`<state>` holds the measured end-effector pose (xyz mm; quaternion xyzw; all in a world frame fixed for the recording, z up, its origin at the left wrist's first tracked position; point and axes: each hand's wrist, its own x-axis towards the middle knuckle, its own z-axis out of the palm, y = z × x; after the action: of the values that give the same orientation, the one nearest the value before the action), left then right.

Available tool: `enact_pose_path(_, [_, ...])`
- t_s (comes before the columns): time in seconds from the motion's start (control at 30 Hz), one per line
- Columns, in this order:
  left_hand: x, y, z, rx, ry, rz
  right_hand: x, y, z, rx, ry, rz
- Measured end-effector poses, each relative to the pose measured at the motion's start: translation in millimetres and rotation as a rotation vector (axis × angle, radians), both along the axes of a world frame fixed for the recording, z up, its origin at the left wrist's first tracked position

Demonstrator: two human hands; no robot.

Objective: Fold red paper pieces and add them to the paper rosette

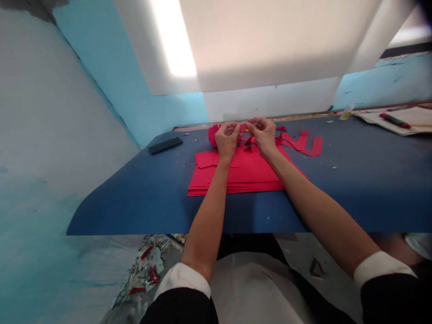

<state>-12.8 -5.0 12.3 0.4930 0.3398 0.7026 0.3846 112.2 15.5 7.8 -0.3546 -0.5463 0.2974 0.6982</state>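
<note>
Between my two hands, above the paper stack, is a small piece of red paper [243, 128]. My left hand [227, 137] pinches its left side, and my right hand [265, 134] pinches its right side. Under them lies a stack of red paper sheets [256, 173] with a smaller red piece [206, 159] on its left part. A round, pleated red paper piece [213, 134] sits just behind my left hand, partly hidden by it. Small folded red paper pieces [249, 146] rest on the stack between my wrists.
Red paper strips [305, 145] lie right of the stack. A dark phone-like slab [165, 145] is at the left. At the far right are a small bottle [347, 111] and a marker [394, 120] on papers. Scraps [148, 265] litter the floor below the blue table [135, 202].
</note>
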Motion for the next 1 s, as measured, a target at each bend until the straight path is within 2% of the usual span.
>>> enact_pose_path(0.27, [2.6,-1.9,-1.2,0.0,0.07,-0.022,-1.0,1.8,-2.8,-0.095,0.034,0.054])
enact_pose_path(0.5, [5.3,-1.5,-3.1,-0.024,0.188,-0.107,1.5,2.2,-4.4,0.019,-0.133,-0.094])
enact_pose_path(0.63, [3.1,-0.6,-4.0,0.01,0.222,-0.098,2.2,0.0,-4.2,0.05,-0.184,-0.134])
enact_pose_path(1.0, [1.5,-4.0,0.2,-0.008,0.135,-0.106,-3.1,-5.5,2.6,-0.02,-0.04,-0.041])
